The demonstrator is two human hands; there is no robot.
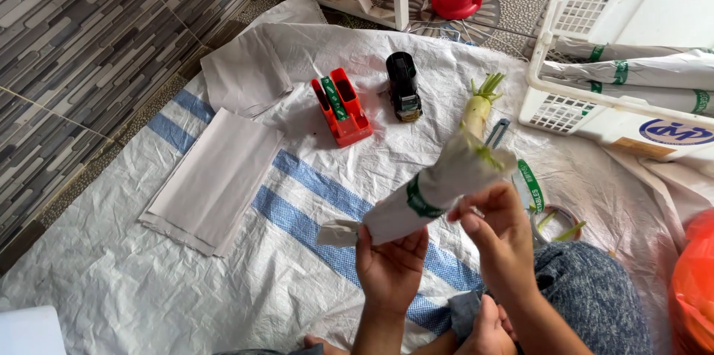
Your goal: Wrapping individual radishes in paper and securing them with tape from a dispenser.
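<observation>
Over the woven floor sheet [223, 288], the left hand [390, 266] closes its grip under a paper-wrapped white radish [439, 184], tilted in the air, while the right hand [500, 228] pinches the wrap beside its green tape band [418, 201].

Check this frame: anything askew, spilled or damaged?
Nothing looks damaged or spilled. One bare white radish lies loose on the woven sheet, unwrapped, unlike the paper-wrapped bundle held by the left hand and right hand.
</observation>
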